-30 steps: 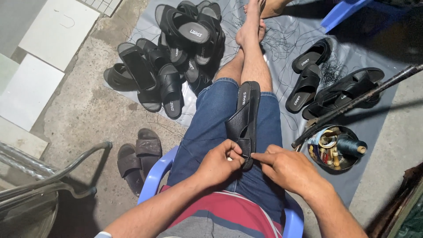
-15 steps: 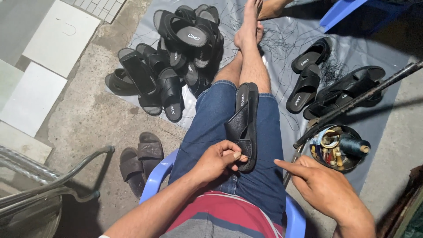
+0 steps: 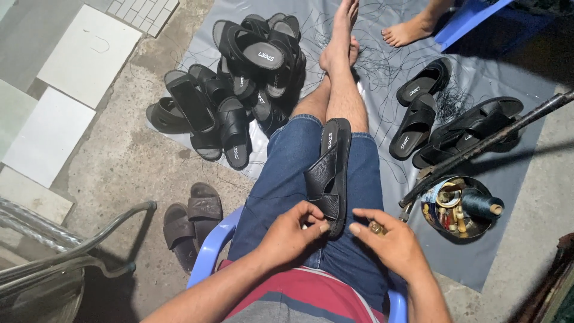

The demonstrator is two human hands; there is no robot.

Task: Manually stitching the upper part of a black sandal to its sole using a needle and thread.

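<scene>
Black sandal (image 3: 330, 173) again flanked by returned right hand (image 3: 388, 239).

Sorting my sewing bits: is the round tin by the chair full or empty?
Full: the tin holds a dark thread spool and small items.

- Pile of black sandals (image 3: 239, 96) on grey sheet (image 3: 478, 251).
- Brown sandal pair (image 3: 192, 222) on concrete floor (image 3: 119, 167).
- Round tin (image 3: 457, 208) holding thread spool (image 3: 481, 204).
- Blue plastic chair (image 3: 210, 251).

A grey floor sheet (image 3: 478, 239) carries piled black sandals (image 3: 239, 90) and a round tin (image 3: 457, 209).
</scene>
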